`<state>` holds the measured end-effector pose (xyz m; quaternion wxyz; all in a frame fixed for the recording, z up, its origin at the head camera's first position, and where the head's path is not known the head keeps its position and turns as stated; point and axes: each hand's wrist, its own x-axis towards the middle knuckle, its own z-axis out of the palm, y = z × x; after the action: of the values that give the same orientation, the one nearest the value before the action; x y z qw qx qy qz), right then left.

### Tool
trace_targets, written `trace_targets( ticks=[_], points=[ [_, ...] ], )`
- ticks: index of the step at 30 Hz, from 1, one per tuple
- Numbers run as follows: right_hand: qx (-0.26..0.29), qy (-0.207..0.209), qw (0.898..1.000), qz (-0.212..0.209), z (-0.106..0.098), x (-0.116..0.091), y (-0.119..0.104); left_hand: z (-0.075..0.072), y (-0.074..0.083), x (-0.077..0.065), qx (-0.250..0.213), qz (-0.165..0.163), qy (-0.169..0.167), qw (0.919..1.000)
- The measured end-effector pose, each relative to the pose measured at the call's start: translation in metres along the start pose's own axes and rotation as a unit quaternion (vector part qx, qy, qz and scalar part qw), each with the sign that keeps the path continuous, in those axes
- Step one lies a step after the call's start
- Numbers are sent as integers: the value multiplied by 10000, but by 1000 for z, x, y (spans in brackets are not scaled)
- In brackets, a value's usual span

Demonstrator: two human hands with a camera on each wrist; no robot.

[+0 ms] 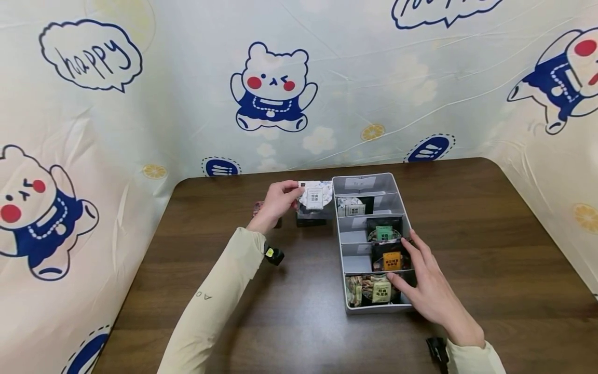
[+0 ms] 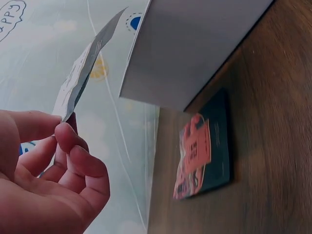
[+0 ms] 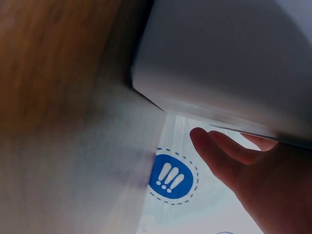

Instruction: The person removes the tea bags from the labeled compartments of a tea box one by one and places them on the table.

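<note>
My left hand (image 1: 278,202) pinches a white sachet (image 1: 322,193) with a blue floral print and a square label between thumb and fingertips. The left wrist view shows this sachet (image 2: 80,78) edge-on, raised above the table. It is held beside the far left corner of a grey divided box (image 1: 379,309). My right hand (image 1: 434,291) rests on the box's right rim, thumb reaching over the front compartments and fingers fairly straight along the side. Inside the box are a white sachet (image 1: 351,208), a green-labelled sachet (image 1: 384,232), an orange-labelled sachet (image 1: 392,261) and yellow-labelled sachets (image 1: 380,292).
A black packet (image 1: 310,222) lies under the held sachet, left of the box. A red-labelled sachet (image 2: 197,153) lies on the wooden table (image 1: 289,332), partly behind my left hand in the head view. A printed cloth (image 1: 355,104) hangs around the table's back and sides.
</note>
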<state>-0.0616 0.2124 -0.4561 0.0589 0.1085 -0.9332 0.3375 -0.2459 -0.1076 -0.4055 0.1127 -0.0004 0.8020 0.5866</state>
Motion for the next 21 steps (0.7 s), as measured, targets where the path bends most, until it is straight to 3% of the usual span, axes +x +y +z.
trace_targets(
  ticks=[15, 21],
  points=[
    [-23, -2, 10000, 17, 0, 0, 0, -26, -12, -7, 248, -275, -78, 9993],
    [-31, -24, 10000, 22, 0, 0, 0, -41, -17, -11, 152, -518, -80, 9985]
  ],
)
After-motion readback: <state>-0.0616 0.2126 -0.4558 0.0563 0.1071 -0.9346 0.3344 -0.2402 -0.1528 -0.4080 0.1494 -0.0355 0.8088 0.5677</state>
